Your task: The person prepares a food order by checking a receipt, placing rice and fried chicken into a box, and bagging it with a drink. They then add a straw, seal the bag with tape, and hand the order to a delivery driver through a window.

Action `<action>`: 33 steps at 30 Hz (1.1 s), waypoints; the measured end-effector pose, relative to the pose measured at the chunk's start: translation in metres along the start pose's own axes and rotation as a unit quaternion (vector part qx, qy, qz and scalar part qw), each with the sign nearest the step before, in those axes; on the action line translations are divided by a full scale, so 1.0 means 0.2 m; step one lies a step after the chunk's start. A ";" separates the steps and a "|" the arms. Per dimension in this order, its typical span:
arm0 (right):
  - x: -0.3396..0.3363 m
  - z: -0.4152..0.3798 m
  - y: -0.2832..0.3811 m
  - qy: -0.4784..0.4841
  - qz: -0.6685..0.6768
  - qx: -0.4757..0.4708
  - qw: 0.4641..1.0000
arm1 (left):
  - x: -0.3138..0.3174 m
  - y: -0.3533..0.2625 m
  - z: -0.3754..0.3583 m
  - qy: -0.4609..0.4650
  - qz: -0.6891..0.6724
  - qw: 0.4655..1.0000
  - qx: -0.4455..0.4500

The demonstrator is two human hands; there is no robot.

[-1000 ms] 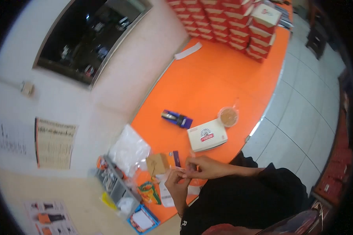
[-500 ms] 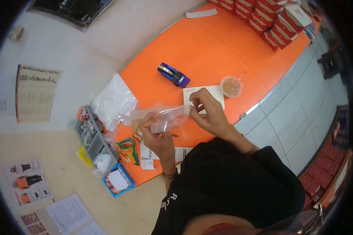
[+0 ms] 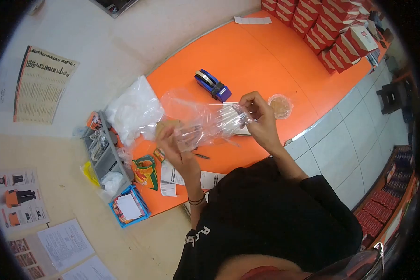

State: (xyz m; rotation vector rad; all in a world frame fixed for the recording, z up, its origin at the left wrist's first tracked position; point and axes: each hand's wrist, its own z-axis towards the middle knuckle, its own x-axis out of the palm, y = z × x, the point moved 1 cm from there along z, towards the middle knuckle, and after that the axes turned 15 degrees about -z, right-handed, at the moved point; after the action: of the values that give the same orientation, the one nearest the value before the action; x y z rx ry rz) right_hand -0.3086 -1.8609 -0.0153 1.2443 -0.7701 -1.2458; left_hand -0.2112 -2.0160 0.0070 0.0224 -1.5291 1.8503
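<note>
Between both hands a clear plastic bag (image 3: 205,125) is stretched out above the orange table. My left hand (image 3: 176,151) grips its left side, fingers bent around the film. At the bag's right end, my right hand (image 3: 261,119) pinches the plastic. Just behind the right hand stands a round clear-lidded cup (image 3: 280,106) with tan contents. Partly hidden beneath the bag and right hand lies a white card or box (image 3: 243,133). A blue tape dispenser (image 3: 213,85) rests beyond the bag.
White plastic bags (image 3: 135,109) lie by the wall, near a grey organizer (image 3: 108,154) and a blue basket (image 3: 129,206). Papers (image 3: 169,179) and a green-yellow packet (image 3: 145,171) are at the near edge. Red boxes (image 3: 333,35) are stacked at the far right.
The bag is spread wider and longer between the hands. My right hand has moved slightly right, my left slightly left. The camera view has shifted a little.
</note>
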 end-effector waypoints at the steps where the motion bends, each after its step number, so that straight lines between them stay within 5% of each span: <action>1: 0.04 -0.01 0.01 0.004 0.061 -0.011 0.998 | -0.06 0.06 0.01 0.141 0.164 0.968 0.126; 2: 0.07 -0.01 0.02 0.008 0.121 -0.021 0.992 | -0.07 0.08 0.02 0.274 0.318 0.874 0.244; 6: 0.04 -0.05 0.02 0.035 -0.015 -0.086 0.996 | -0.09 0.07 0.04 0.363 0.309 0.808 0.347; 8: -0.07 -0.01 -0.09 0.033 -0.039 0.011 0.999 | -0.13 0.02 0.06 0.111 0.309 0.942 0.065; 9: -0.08 -0.04 -0.11 0.085 -0.078 0.045 0.992 | -0.16 0.02 0.04 0.114 0.305 0.944 0.059; 10: -0.15 -0.04 -0.12 0.080 -0.086 0.051 0.992 | -0.18 0.02 0.02 0.160 0.338 0.924 0.080; 12: -0.33 0.00 -0.07 0.329 -0.143 -0.168 0.918 | -0.26 0.01 -0.03 0.215 0.361 0.903 0.091; 14: -0.55 0.00 -0.32 0.377 -0.203 -0.124 0.895 | -0.36 0.02 -0.13 0.477 0.311 0.815 -0.109; 16: -0.67 -0.02 -0.59 0.202 -0.590 0.042 0.780 | -0.49 0.12 -0.30 0.513 0.308 0.784 -0.167; 17: -0.65 -0.03 -0.71 0.209 -0.595 0.041 0.775 | -0.52 0.15 -0.37 0.548 0.313 0.744 -0.220; 19: -0.61 -0.04 -0.87 0.080 -0.440 -0.033 0.894 | -0.53 0.16 -0.40 0.559 0.311 0.736 -0.219; 22: -0.53 -0.04 -0.94 0.011 -0.345 -0.066 0.936 | -0.48 0.15 -0.40 0.570 0.279 0.740 -0.223; 24: -0.48 -0.05 -0.85 -0.016 -0.361 -0.066 0.930 | -0.48 0.17 -0.37 0.562 0.248 0.757 -0.224; 29: -0.43 -0.04 -0.52 -0.081 -0.461 -0.109 0.877 | -0.58 0.29 -0.35 0.579 0.285 0.763 -0.046; 33: -0.26 -0.12 -0.10 -0.039 -0.368 -0.135 0.919 | -0.54 0.32 -0.32 0.507 0.347 0.782 -0.106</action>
State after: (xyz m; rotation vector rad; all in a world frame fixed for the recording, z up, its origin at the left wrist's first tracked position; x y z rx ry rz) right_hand -0.3018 -1.8017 -0.0295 1.2986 -0.1453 -1.9418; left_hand -0.1390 -2.0174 -0.1139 -1.5692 -0.9390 1.6395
